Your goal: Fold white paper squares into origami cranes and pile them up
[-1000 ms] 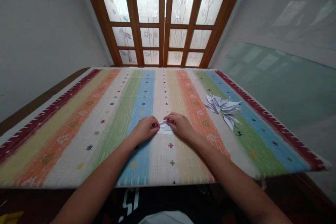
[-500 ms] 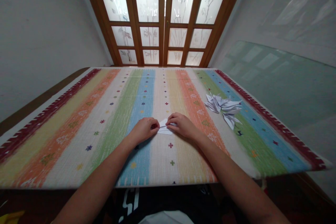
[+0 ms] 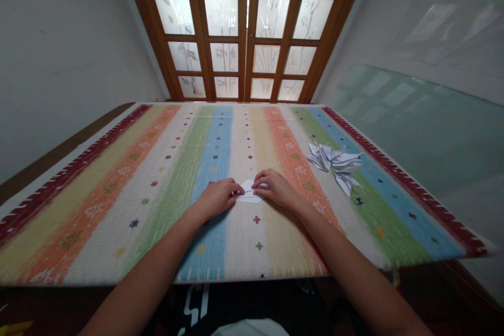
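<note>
A small folded sheet of white paper [image 3: 249,198] lies on the striped tablecloth [image 3: 244,241] in front of me, between my two hands. My left hand [image 3: 219,197] pinches its left side with thumb and forefinger. On the opposite side my right hand [image 3: 273,187] has its fingers closed on the paper's right part. A crease line runs across the paper's middle; the fingertips cover both its ends.
To the right on the cloth rests a cluster of folded white paper pieces [image 3: 334,163] with pointed tips. A glass panel [image 3: 417,121] leans along the right wall. Wooden doors with panes [image 3: 224,58] stand beyond the table's far edge.
My left fingers have shifted slightly right and further over the paper. My right hand has moved a touch to the right, and more of the paper's upper part shows between them.
</note>
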A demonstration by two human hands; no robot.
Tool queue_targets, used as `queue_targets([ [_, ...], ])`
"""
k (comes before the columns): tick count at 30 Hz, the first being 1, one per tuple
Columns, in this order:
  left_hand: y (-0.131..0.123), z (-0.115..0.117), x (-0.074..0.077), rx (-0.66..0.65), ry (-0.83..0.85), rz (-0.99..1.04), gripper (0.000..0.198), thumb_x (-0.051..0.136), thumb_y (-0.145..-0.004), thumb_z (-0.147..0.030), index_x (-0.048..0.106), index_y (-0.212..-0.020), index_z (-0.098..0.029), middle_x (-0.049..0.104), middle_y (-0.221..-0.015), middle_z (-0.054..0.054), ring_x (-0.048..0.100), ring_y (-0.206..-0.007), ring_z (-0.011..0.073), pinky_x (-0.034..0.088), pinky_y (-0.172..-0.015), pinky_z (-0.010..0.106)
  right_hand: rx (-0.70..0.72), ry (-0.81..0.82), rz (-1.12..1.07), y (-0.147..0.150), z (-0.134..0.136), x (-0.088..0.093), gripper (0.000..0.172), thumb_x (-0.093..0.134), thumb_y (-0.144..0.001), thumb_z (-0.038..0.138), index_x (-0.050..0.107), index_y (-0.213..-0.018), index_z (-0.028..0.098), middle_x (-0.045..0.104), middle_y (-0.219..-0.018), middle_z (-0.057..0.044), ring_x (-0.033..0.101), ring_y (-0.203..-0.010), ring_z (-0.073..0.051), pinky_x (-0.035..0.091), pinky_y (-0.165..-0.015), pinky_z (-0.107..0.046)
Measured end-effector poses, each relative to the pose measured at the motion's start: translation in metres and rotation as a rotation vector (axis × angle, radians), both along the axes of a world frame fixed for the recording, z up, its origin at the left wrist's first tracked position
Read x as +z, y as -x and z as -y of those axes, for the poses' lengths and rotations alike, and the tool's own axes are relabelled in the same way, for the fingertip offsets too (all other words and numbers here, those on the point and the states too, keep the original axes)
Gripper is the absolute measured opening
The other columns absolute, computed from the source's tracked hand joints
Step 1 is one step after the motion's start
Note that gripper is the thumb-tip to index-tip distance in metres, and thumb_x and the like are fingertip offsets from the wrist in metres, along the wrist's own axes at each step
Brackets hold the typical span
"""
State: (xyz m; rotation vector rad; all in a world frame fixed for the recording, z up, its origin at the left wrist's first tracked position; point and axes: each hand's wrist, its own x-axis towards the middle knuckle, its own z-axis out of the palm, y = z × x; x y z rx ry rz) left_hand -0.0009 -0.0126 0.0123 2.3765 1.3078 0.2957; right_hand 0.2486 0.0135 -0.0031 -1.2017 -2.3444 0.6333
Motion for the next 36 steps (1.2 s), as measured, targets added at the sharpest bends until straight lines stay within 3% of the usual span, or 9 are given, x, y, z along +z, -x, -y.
queue_targets([
  [5, -0.005, 0.006, 0.001, -0.029, -0.078, -0.074, 0.031, 0.058, -0.097, -0.012, 0.082, -0.113, -0.024, 0.076, -0.109, 0.009, 0.07, -0.093, 0.0232, 0.052, -0.08, 0.033, 0.007, 0.032, -0.002, -0.001, -0.002, -0.002, 0.014, 0.082, -0.088, 0.011, 0.085, -0.095, 0.022, 0.076, -0.109, -0.009, 0.067, -0.106, -0.024, 0.05, -0.101, -0.043],
  [10, -0.012, 0.007, -0.009, -0.157, -0.248, -0.023, 0.031, 0.054, -0.098, -0.005, 0.078, -0.113, -0.018, 0.076, -0.118, 0.012, 0.068, -0.108, 0.025, 0.055, -0.094, 0.038, 0.021, 0.013, -0.029, -0.004, -0.001, -0.005, 0.014, 0.081, -0.089, 0.012, 0.084, -0.097, 0.023, 0.074, -0.12, -0.01, 0.067, -0.114, -0.025, 0.05, -0.105, -0.045],
  [14, -0.015, 0.007, -0.014, -0.259, -0.237, 0.007, 0.027, 0.053, -0.1, -0.006, 0.077, -0.104, -0.017, 0.079, -0.112, 0.011, 0.069, -0.107, 0.024, 0.056, -0.094, 0.037, 0.071, 0.002, -0.048, -0.006, 0.0, -0.005, 0.013, 0.078, -0.091, 0.013, 0.082, -0.098, 0.023, 0.073, -0.118, -0.01, 0.067, -0.113, -0.024, 0.051, -0.104, -0.044],
  [19, -0.014, 0.008, -0.012, -0.265, -0.236, 0.022, 0.026, 0.052, -0.1, -0.009, 0.076, -0.106, -0.018, 0.079, -0.112, 0.009, 0.069, -0.107, 0.0241, 0.056, -0.095, 0.038, 0.095, -0.051, -0.037, -0.009, 0.007, 0.003, 0.012, 0.081, -0.09, 0.018, 0.08, -0.101, 0.023, 0.067, -0.129, -0.011, 0.065, -0.121, -0.025, 0.051, -0.107, -0.043],
  [23, -0.014, 0.008, -0.008, -0.257, -0.214, 0.006, 0.017, 0.058, -0.1, -0.016, 0.075, -0.104, -0.017, 0.078, -0.113, 0.01, 0.07, -0.109, 0.0258, 0.055, -0.096, 0.039, 0.175, -0.004, 0.034, -0.013, 0.01, 0.009, 0.044, 0.096, -0.076, 0.031, 0.079, -0.115, 0.023, 0.069, -0.133, -0.012, 0.064, -0.125, -0.028, 0.052, -0.107, -0.042],
  [25, -0.014, 0.009, -0.007, -0.251, -0.198, 0.003, 0.012, 0.065, -0.099, -0.024, 0.074, -0.103, -0.018, 0.078, -0.112, 0.01, 0.069, -0.111, 0.0271, 0.055, -0.097, 0.04, 0.194, 0.019, 0.072, -0.015, 0.009, 0.012, 0.049, 0.096, -0.076, 0.03, 0.079, -0.121, 0.023, 0.072, -0.131, -0.012, 0.067, -0.121, -0.028, 0.053, -0.105, -0.04],
  [30, -0.012, 0.012, -0.005, -0.182, -0.165, 0.046, 0.022, 0.074, -0.095, -0.035, 0.068, -0.109, -0.019, 0.075, -0.112, 0.01, 0.069, -0.107, 0.0273, 0.056, -0.092, 0.039, 0.192, -0.071, 0.141, -0.012, 0.011, 0.018, 0.032, 0.082, -0.088, 0.024, 0.08, -0.121, 0.022, 0.076, -0.127, -0.012, 0.071, -0.116, -0.026, 0.055, -0.102, -0.038],
  [36, -0.014, 0.007, -0.012, -0.089, -0.174, 0.061, 0.021, 0.067, -0.094, -0.019, 0.064, -0.115, -0.019, 0.074, -0.115, 0.011, 0.069, -0.109, 0.0273, 0.056, -0.094, 0.04, 0.219, -0.133, 0.142, -0.008, 0.011, 0.019, 0.021, 0.071, -0.098, 0.028, 0.082, -0.115, 0.021, 0.078, -0.121, -0.013, 0.072, -0.112, -0.027, 0.056, -0.098, -0.041],
])
